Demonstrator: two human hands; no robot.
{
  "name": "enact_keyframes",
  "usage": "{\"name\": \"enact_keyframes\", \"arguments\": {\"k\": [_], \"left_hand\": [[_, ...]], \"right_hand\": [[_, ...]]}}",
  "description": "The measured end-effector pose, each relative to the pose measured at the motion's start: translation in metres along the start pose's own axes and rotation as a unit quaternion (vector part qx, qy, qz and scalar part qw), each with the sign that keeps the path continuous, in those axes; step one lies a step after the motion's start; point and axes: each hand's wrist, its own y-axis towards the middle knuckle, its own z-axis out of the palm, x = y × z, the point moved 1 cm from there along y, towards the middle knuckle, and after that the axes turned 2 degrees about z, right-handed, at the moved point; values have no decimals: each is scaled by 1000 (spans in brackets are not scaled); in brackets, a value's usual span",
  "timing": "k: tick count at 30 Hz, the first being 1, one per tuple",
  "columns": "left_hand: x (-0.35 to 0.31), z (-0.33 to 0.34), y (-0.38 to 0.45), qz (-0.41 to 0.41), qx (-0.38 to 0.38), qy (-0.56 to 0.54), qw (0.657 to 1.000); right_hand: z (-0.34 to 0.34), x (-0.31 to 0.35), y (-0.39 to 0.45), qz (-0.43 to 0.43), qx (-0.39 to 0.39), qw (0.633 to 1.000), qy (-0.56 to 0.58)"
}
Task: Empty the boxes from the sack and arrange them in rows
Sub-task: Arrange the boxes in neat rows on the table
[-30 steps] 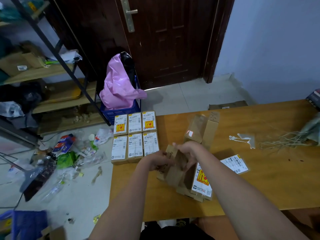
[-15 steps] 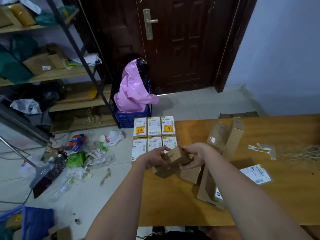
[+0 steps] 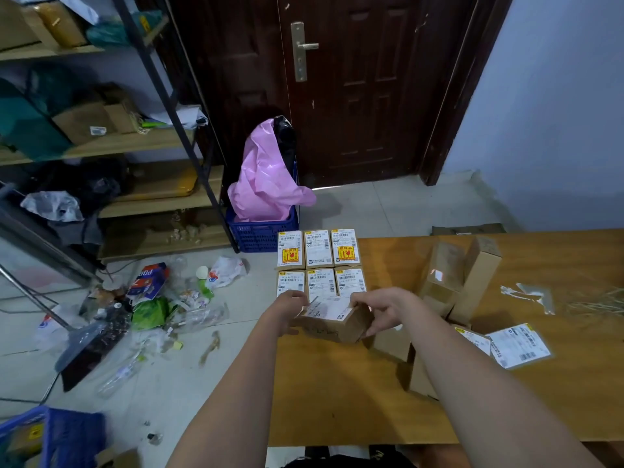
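- I'm holding one small cardboard box between both hands, just above the near-left part of the worktop.
- My left hand is gripping the box's left end, fingers curled round it; my right hand is pinching the right end, thumb on top.
- The box is coming in label-up, slightly tilted, right in front of the arranged boxes: six laid flat in two rows of three at the worktop's far-left corner.
- Step in hand, as I'm judging it: I'm placing this box to start a third row, nearest me.
- The next move is calling for squaring the box to the row ahead, edges flush, label facing up, then letting go.
- Materials: plain brown corrugated card, matte, sharp-cornered; white paper shipping labels, some with a yellow-red sticker.
- The unsorted boxes are waiting to my right, two tall ones standing upright, one looking tape-glossy, though it's blurry there.
- A loose label is lying flat on the worktop, which is smooth orange-brown wood.
- I'm not making out the sack itself; straw-like fibre is showing at the right edge.
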Motion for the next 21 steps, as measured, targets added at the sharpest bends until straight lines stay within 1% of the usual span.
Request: {"name": "enact_keyframes", "arguments": {"k": [2, 5, 7, 10, 14, 19, 21], "left_hand": [[11, -8, 2, -28, 20, -6, 999], [25, -17, 6, -53, 46, -56, 996], [33, -22, 9, -49, 52, -87, 994], [43, -29, 13, -24, 55, -91, 994], [49, -36, 15, -9, 65, -119, 991], [44, -37, 15, 6, 58, -124, 991], [41, -36, 15, 8, 56, -122, 991]], "right_hand": [[7, -3, 0, -24, 17, 1000, 0], [18, -7, 3, -48, 33, 998, -11], [23, -10, 7, -39, 40, 998, -16], [29, -14, 16, -15, 42, 998, -52], [36, -18, 25, 5, 33, 995, -90], [39, -17, 28, -13, -21, 985, -171], [39, -15, 31, -22, -38, 982, -183]]}}
